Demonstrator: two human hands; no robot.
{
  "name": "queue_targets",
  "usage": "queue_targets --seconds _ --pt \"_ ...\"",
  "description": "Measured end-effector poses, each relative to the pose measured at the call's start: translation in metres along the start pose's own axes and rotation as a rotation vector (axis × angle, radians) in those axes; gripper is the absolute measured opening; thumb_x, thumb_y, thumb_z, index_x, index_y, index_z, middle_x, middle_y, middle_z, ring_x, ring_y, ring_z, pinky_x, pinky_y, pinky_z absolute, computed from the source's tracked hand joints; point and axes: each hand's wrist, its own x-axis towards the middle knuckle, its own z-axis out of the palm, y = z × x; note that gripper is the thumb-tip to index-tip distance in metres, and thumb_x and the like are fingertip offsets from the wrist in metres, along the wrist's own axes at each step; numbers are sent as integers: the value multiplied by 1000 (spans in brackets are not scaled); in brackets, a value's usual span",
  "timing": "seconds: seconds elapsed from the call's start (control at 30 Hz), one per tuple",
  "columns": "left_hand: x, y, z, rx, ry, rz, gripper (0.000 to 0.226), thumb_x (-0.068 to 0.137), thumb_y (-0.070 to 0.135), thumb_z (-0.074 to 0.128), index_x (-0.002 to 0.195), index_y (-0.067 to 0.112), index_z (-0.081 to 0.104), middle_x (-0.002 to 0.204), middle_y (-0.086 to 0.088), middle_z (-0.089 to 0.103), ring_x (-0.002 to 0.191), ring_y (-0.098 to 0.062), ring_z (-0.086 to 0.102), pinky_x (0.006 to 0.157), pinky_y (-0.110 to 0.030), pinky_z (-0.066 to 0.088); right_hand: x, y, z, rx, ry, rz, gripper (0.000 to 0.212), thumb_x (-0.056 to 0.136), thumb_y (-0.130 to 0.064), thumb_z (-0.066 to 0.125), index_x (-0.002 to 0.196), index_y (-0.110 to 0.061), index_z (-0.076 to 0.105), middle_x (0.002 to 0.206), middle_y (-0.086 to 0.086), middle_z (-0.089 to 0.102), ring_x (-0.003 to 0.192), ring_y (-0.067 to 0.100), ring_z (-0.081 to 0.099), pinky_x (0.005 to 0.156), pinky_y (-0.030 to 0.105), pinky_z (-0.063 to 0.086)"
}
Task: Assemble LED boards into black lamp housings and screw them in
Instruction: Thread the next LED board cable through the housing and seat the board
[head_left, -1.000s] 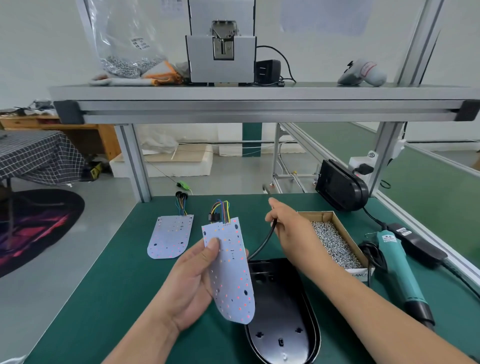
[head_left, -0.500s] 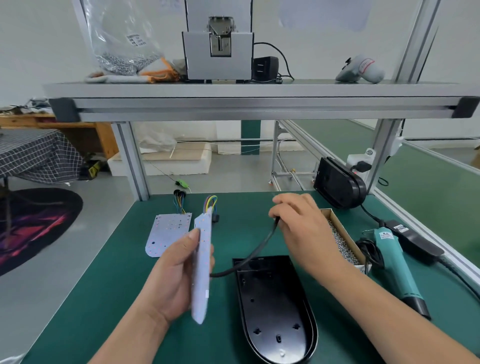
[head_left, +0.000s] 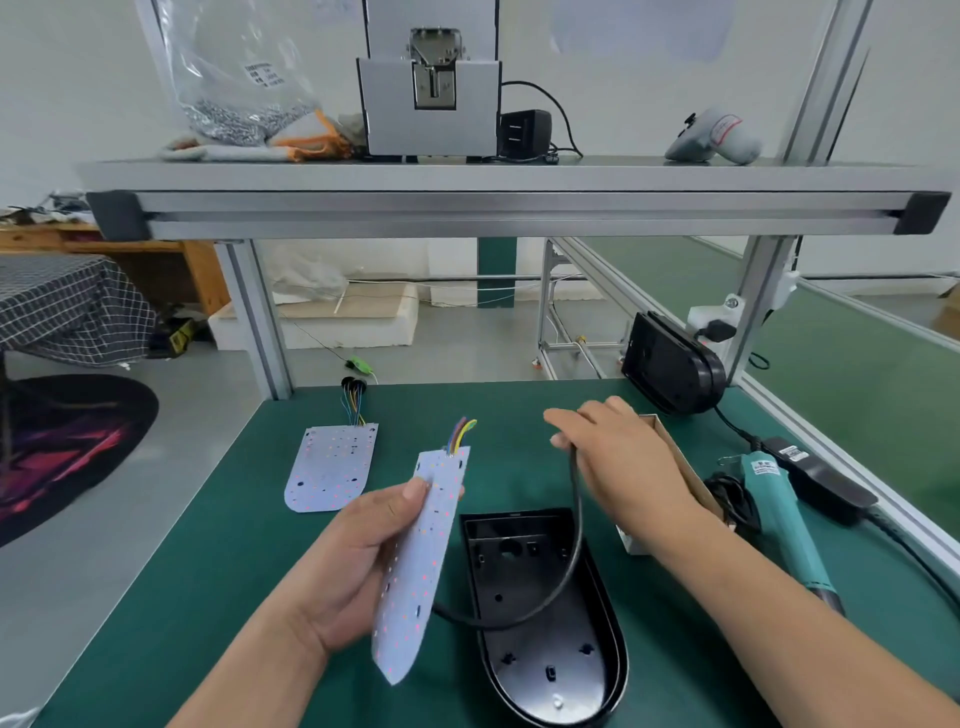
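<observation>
Item: LED board (head_left: 422, 561), held tilted above green bench (head_left: 208, 597) in left hand (head_left: 345, 566), thumb and fingers clamped on one long edge; likely kept clear while cable gets routed.
Item: black cable (head_left: 574, 525), pinched in right hand (head_left: 621, 462) fingers, looping over open black housing (head_left: 545, 649) (lying just right of board).
Item: spare board (head_left: 332, 467), flat, far left.
Item: electric screwdriver (head_left: 779, 525), parked right, within reach.

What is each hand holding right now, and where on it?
The left hand grips the LED board by its left long edge, thumb on its face. The right hand holds the black cable near its upper end.
</observation>
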Motion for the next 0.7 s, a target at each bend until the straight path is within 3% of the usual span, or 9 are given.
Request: queue_targets --seconds 0.13,0.2,0.27,0.33,0.4,0.47,0.53,0.6,0.7 --pt "-2 -2 4 17 -74 -2 60 66 51 98 99 7 74 67 -7 60 61 -24 57 55 -29 49 4 -27 -1 -117 35 -62 18 100 -17 61 116 -24 61 83 -3 67 83 28 48 64 40 40" --pt "-5 -1 8 28 -94 -20 53 66 53 97 96 14 79 77 -11 70 75 -28 67 60 -32 56 5 -38 0 -157 35 -86 17 95 -17 65 110 -24 60 77 -3 66 80 29 49 64 39 33" --pt "-6 -1 11 -40 -128 -37 52 72 49 95 106 13 80 100 -18 76 98 -34 76 65 -36 61 4 -48 0 -196 -9 -102 25 84 -11 70 104 -24 60 71 -3 65 76 29 51 62 38 29" --pt "-6 -1 15 -99 -198 -40 55 82 43 89 123 8 75 133 -28 68 125 -44 67 73 -38 64 4 -55 -2 -241 -43 -124 35 68 -7 76 96 -24 62 62 -2 60 68 29 53 58 35 27" --pt "-7 -2 17 -108 -308 -21 56 94 41 80 135 5 68 148 -34 55 135 -51 57 96 -44 61 6 -62 -5 -243 -65 -164 38 59 -7 81 87 -24 60 57 -2 57 61 29 53 55 34 25" --pt "-9 -4 17 -118 -414 -1 52 103 37 68 143 4 61 151 -35 51 136 -51 57 110 -47 53 7 -71 -4 -227 -123 -200 37 73 -13 76 79 -28 43 62 -1 56 64 28 49 56 34 25" --pt "-10 -5 17 -159 -469 -11 49 107 32 61 145 1 58 149 -34 54 129 -47 64 102 -46 57 7 -77 5 -237 -112 -237 41 86 -18 62 77 -29 23 68 -3 55 68 25 43 57 35 23" --pt "-10 -9 18 -141 -406 -7 51 101 33 72 139 1 63 132 -26 68 108 -37 74 85 -40 61 7 -80 5 -267 -115 -213 26 85 -19 59 81 -29 35 69 -4 54 67 23 41 56 35 23" --pt "-7 -9 18 -93 -275 60 56 90 37 85 131 3 68 105 -11 71 82 -22 70 70 -30 59 5 -69 2 -222 -32 -177 10 86 -21 68 90 -26 60 69 -3 58 62 26 52 52 32 27"
